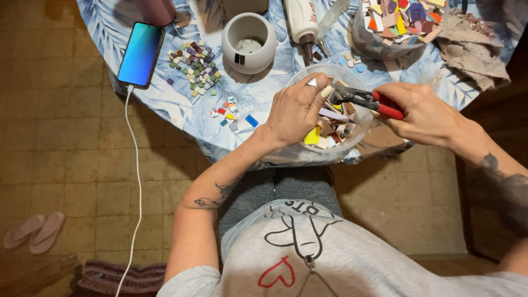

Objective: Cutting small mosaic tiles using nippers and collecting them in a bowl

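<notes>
My left hand (297,110) hovers over a clear plastic bowl (352,144) filled with several coloured tile pieces, its fingertips pinching a small tile piece at the jaws of the nippers. My right hand (423,113) grips the red handles of the tile nippers (363,99), whose dark metal jaws point left toward my left fingers. The bowl stands at the near edge of a round table (181,104) covered with a blue leaf-pattern cloth.
A white ceramic pot (248,43), a pile of small mosaic squares (197,67), loose coloured squares (231,113), a phone (141,54) on a white cable, a glue bottle (301,19), a second bowl of tile shards (399,22) and a brown rag (473,49) lie on the table. Sandals (36,231) rest on the floor.
</notes>
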